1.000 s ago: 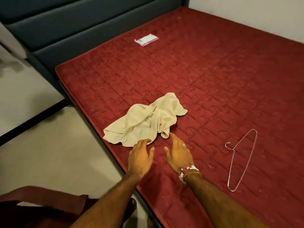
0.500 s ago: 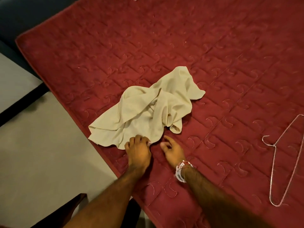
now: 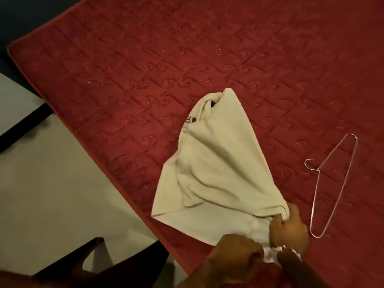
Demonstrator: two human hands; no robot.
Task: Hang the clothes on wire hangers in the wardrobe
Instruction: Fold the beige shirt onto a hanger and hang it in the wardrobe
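Surface: red quilted mattress [image 3: 187, 48], seen from above; its left edge runs diagonally from the upper left to the bottom centre. Pale floor [image 3: 52, 194] lies beyond that edge, crossed by one dark band at the left. A dark bed frame [image 3: 12, 17] borders the far left corner of the mattress. Task item: cream garment [image 3: 218, 173], lying on the mattress close to the left edge and toward the near end. It is drawn into a fan shape, narrow at the far tip and wide near the edge, with the folds converging toward the near right. A dark print [image 3: 189, 123] shows on the far left part of the cloth; it is too small to read. Right hand [image 3: 289, 227]: fingers curled tight round the bunched cloth where the folds meet. A beaded bracelet [image 3: 287, 250] sits on that wrist. Left hand [image 3: 234, 257]: fingers curled at the near hem of the garment, gripping the cloth just beside the right hand. Wire hanger [image 3: 318, 169]: flat on the mattress, right of the garment and apart from it, hook pointing left, untouched. A dark shape [image 3: 68, 265] lies over the floor at the bottom left; I cannot tell what it is.
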